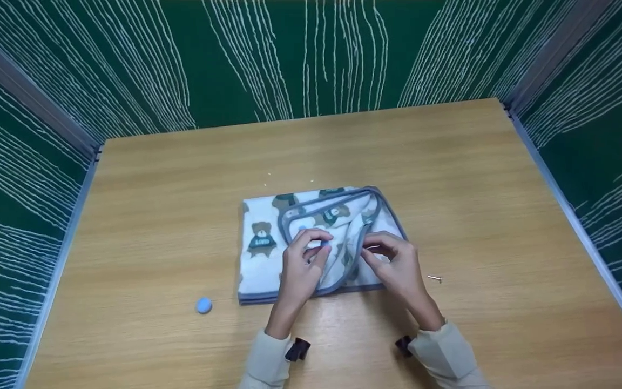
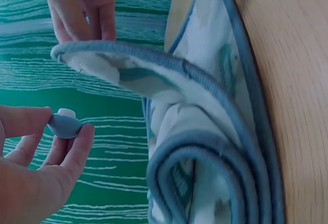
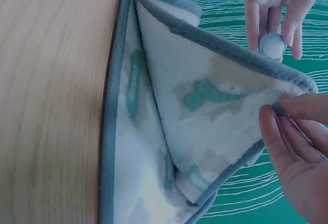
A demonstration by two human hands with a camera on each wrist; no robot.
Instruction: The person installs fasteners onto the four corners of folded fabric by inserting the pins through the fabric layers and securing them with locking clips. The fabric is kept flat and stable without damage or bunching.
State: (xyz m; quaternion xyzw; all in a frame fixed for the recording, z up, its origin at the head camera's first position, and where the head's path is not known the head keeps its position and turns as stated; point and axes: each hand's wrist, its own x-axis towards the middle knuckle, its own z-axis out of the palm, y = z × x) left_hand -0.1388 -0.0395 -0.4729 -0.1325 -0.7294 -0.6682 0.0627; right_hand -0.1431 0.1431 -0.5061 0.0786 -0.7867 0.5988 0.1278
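Note:
A folded white blanket [image 1: 261, 265] with bear prints and grey-blue edging lies on the table, one flap raised. My left hand [image 1: 301, 270] pinches a blue round cap [image 2: 65, 126] with a white inner part, apart from the cloth in the left wrist view. On the other side of the raised corner, my right hand [image 1: 397, 265] pinches the small blue head of a pin [image 3: 278, 107] against the fabric. The thin metal point of this pin [image 2: 77, 76] sticks out through the cloth toward the left hand.
Another blue round cap [image 1: 203, 305] lies on the wooden table [image 1: 143, 227], left of the blanket. A small metal pin-like piece [image 1: 435, 279] lies right of it. Tiny white flecks dot the tabletop behind the blanket. Green panels with white lines [image 1: 338, 59] enclose the table.

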